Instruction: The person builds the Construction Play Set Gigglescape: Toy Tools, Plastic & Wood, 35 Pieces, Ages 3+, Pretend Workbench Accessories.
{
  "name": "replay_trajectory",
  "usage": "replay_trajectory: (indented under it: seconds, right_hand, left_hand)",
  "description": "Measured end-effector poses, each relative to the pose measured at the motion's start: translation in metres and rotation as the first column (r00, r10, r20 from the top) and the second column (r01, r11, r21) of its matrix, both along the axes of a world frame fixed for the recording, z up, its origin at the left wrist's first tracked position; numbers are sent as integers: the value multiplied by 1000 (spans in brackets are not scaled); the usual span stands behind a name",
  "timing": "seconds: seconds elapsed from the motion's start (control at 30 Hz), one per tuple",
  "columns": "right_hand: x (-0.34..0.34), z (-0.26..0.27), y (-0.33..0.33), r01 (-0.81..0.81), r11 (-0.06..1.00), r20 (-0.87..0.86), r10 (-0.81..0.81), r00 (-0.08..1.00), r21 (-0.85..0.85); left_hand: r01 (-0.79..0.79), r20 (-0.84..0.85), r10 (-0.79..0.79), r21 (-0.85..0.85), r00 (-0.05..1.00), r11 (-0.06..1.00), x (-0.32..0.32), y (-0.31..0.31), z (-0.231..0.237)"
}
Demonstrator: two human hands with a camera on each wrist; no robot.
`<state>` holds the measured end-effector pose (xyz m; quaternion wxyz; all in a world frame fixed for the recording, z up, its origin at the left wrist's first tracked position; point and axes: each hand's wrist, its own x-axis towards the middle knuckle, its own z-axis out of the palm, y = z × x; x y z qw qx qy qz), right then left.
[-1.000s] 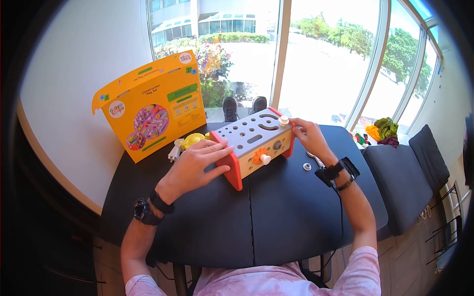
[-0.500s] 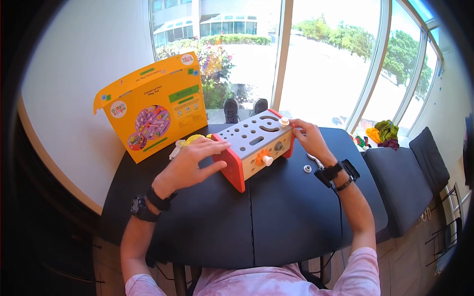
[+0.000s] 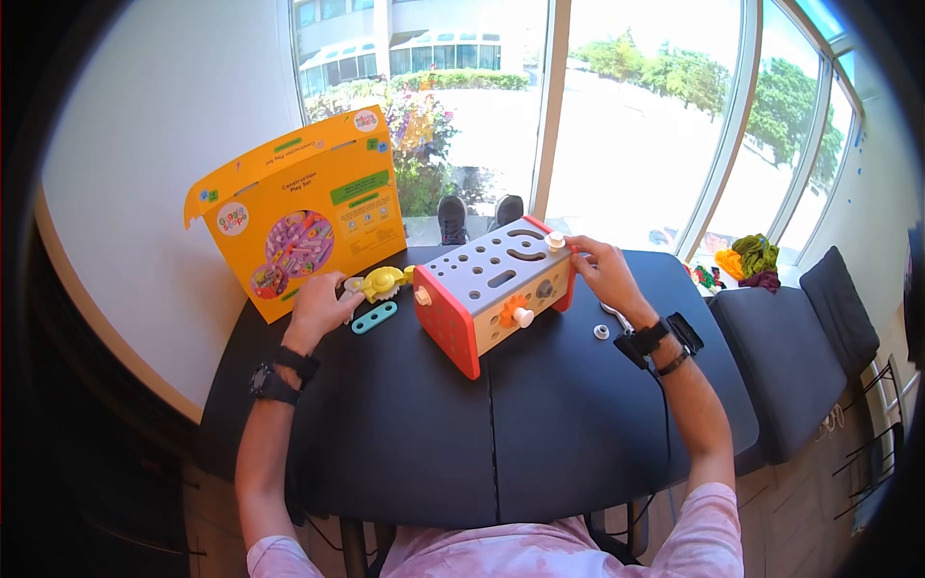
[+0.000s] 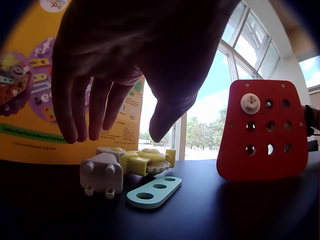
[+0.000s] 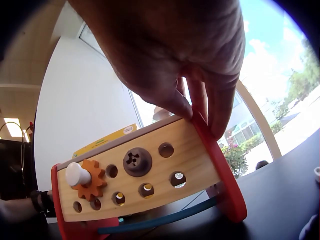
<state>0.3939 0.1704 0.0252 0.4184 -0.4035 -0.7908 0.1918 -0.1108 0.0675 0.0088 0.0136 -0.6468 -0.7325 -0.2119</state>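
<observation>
A toy workbench (image 3: 496, 279) with a grey holed top, wooden front and red end panels stands on the table. My right hand (image 3: 609, 276) pinches its right end, thumb and fingers on either side of the red panel's top edge. An orange gear (image 5: 91, 180) with a white peg and a grey screw (image 5: 137, 162) sit on the front. A white screw (image 4: 250, 103) is in the left red panel. My left hand (image 3: 318, 308) hovers, fingers loosely spread, over a white pegged piece (image 4: 101, 175), a yellow toy piece with a serrated edge (image 3: 383, 282) and a teal three-hole strip (image 3: 375, 318).
A yellow play set box (image 3: 299, 207) stands behind my left hand. A small white ring-shaped piece (image 3: 601, 332) lies right of the workbench, near the cable at my right wrist. A dark chair (image 3: 780, 332) adjoins the table's right side, with coloured cloths (image 3: 752, 258) beyond it.
My left hand has left the workbench's left end and moved left over the loose pieces. The white screw in the left panel now shows. My right hand stays on the workbench.
</observation>
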Motion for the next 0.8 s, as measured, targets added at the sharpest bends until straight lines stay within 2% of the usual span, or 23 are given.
replay_trajectory:
  seconds: [0.03, 0.13, 0.23, 0.43, 0.53, 0.63, 0.67, 0.7, 0.77, 0.8]
  right_hand:
    - [-1, 2, -2, 3, 1000, 3, -3, 1000, -5]
    - [-3, 6, -8, 9, 1000, 13, -9, 1000, -16]
    - [-2, 8, -10, 12, 1000, 16, -11, 1000, -20]
    - [0, 11, -10, 25, 998, 66, -21, 998, -55]
    - [-1, 14, -14, 38, 998, 78, -33, 996, -56]
    - [-1, 11, -12, 29, 999, 60, -27, 998, -36]
    - [-1, 10, -12, 25, 999, 47, -24, 999, -25]
    - [-1, 9, -11, 21, 1000, 36, -21, 999, -15]
    - [1, 4, -5, 7, 1000, 24, -7, 1000, 2]
    - [2, 1, -3, -1, 1000, 19, 0, 1000, 10]
  left_hand:
    - [-70, -18, 69, -79, 997, 994, 0, 2, -1]
    - [-141, -37, 138, -95, 990, 985, -11, 17, -16]
    - [-134, -11, 133, -129, 991, 983, -22, 31, -24]
    - [-69, -67, 64, -87, 996, 994, -39, 55, -38]
    - [-84, 33, 83, 27, 996, 996, -33, 60, -25]
    - [91, 165, -130, 227, 978, 970, -13, 51, -1]
    - [126, 274, -166, 157, 947, 980, 2, 43, 19]
    - [180, 398, -251, 208, 882, 961, 16, 36, 31]
    - [257, 604, -412, 329, 683, 909, 42, 29, 45]
    - [289, 609, -478, 387, 633, 876, 53, 29, 48]
